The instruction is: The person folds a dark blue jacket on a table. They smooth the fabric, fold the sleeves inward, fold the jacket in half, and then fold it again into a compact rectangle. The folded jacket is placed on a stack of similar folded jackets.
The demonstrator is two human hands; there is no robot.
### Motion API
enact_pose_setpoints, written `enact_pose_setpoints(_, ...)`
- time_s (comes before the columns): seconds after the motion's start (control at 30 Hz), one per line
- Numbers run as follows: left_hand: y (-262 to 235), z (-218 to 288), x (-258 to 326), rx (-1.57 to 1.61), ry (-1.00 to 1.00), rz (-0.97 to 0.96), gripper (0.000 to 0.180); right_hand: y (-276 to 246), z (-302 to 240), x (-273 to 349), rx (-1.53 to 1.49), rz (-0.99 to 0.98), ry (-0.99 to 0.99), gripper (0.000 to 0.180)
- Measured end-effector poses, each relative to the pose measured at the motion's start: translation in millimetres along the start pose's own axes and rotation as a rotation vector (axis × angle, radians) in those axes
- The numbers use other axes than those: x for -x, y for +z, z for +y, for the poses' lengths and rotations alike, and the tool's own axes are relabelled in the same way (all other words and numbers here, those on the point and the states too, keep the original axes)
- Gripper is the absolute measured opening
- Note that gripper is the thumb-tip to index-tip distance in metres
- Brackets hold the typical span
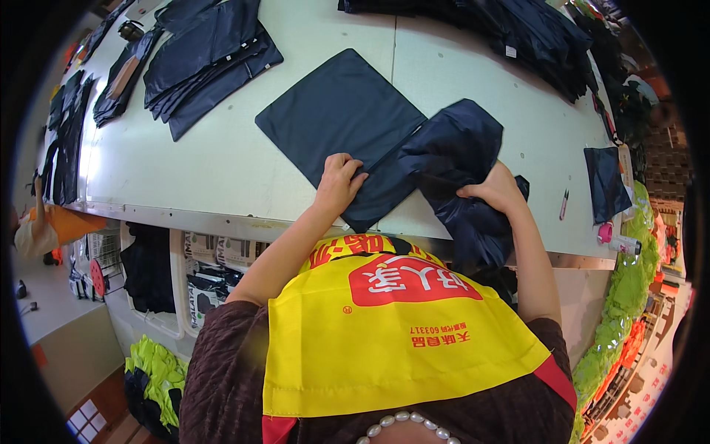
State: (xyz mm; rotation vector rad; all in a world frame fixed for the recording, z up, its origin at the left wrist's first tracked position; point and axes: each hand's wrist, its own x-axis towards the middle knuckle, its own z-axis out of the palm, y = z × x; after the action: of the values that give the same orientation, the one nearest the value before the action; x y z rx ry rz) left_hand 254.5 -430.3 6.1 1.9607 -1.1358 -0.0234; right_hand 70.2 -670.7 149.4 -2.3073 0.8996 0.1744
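A dark navy folded cloth piece point(336, 103) lies flat and slanted on the white table in front of me. My left hand point(340, 181) rests on its near edge, fingers bent and pinched at the fabric. Joined to or overlapping its right side is a bunched navy cloth point(460, 144), raised in loose folds. My right hand point(497, 191) grips this bunch, thumb on top; its other fingers are hidden behind the fabric. Part of the bunch hangs over the table's front edge. Whether the flat and bunched parts are one garment, I cannot tell.
A stack of folded navy pieces point(211, 63) sits at the back left, with more dark cloth point(510, 37) piled at the back right. A pen point(564, 205), a small folded navy piece point(608, 183) and a pink-capped bottle point(620, 240) lie right. Another person's arm point(38, 222) shows far left.
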Motion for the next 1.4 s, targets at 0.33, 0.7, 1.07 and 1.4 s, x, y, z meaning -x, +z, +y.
enact_pose_setpoints(0.33,1,-15,-19,0.185,-0.283,0.045,0.011,38,-41,-27,0.356,-0.258,-0.293,0.075)
enact_pose_setpoints(0.7,-68,11,-41,0.456,-0.147,-0.126,0.012,46,-62,-62,0.536,-0.252,-0.113,0.063)
enact_pose_setpoints(1.07,-56,57,-46,-0.205,0.515,0.039,0.031,46,-71,-78,0.348,-0.222,-0.031,0.058)
enact_pose_setpoints(1.4,-16,66,-19,0.641,-0.489,-0.23,0.121,51,-36,-108,-0.18,-0.139,0.073,0.054)
